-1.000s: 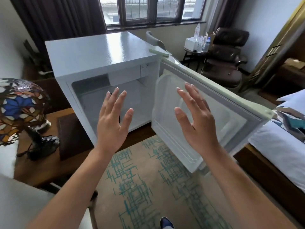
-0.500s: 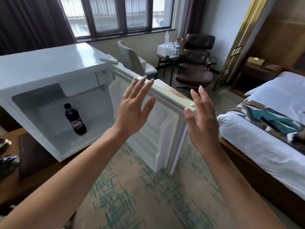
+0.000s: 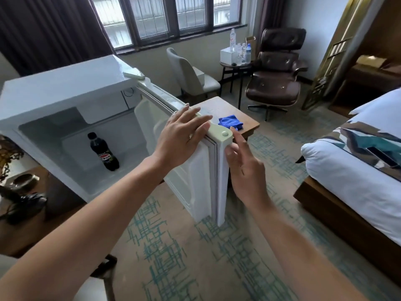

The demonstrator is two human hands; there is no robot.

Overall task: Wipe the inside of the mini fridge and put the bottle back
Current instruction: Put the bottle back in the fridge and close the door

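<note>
1. My view has swung right; a blue cloth (image 3: 230,122) now shows on the low table (image 3: 249,127).
2. Left hand (image 3: 181,135) has landed open-fingered on the fridge door (image 3: 219,135); right hand (image 3: 244,164) stays open, empty.
3. Cola bottle (image 3: 103,152) stands inside the mini fridge (image 3: 54,90), so nothing's wiped yet, I judge.

Soft daylight enters through the window (image 3: 169,16) at the top and lights the room evenly; shadows are faint. A pale sheen lies on the top of the mini fridge (image 3: 65,85), and the panes are nearly washed out. The wide lens bends straight lines toward the edges. The forearms low in the view look slightly smeared, as does the lamp (image 3: 13,161) at the left edge.
</note>
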